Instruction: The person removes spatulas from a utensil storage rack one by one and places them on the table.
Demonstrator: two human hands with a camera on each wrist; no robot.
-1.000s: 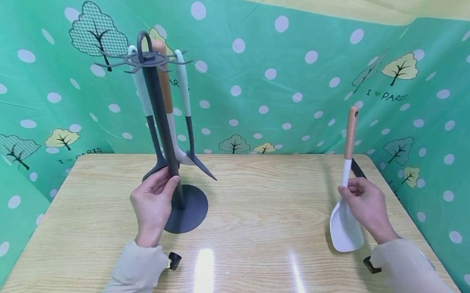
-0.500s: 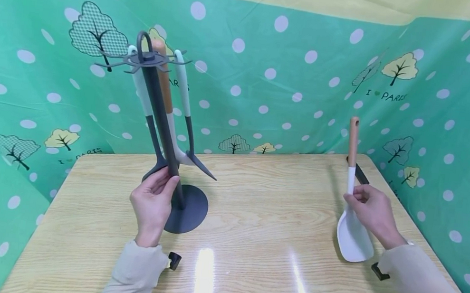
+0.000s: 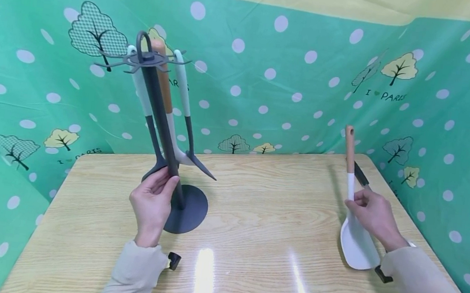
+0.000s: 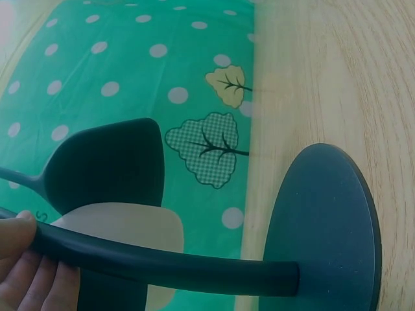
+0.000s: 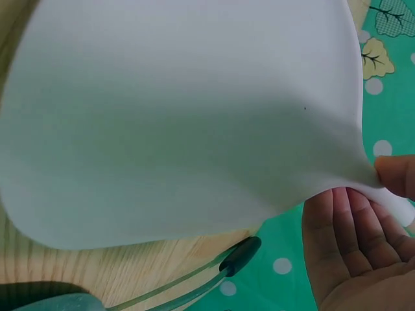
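Observation:
My left hand (image 3: 153,202) grips the black pole of a utensil stand (image 3: 193,214), with the thumb on one side and the fingers on the other. On the stand hang two utensils with pale green handles (image 3: 183,84) and dark heads, and one with a wooden handle (image 3: 166,86) and a white head. At the right, my right hand (image 3: 375,218) pinches the white neck of a spatula (image 3: 358,245). Its wooden handle points up and its broad white blade hangs tilted downward. In the right wrist view the blade (image 5: 181,129) fills most of the picture.
A dark-handled utensil (image 3: 361,174) lies on the table's right side, partly hidden behind my right hand. Its black tip (image 5: 240,256) and thin rods show in the right wrist view. Green dotted cloth (image 3: 274,98) hangs along the back and sides of the wooden table (image 3: 261,225).
My right hand has moved down and to the right with the spatula, whose handle now leans a little to the left. The left hand and the stand have not moved.

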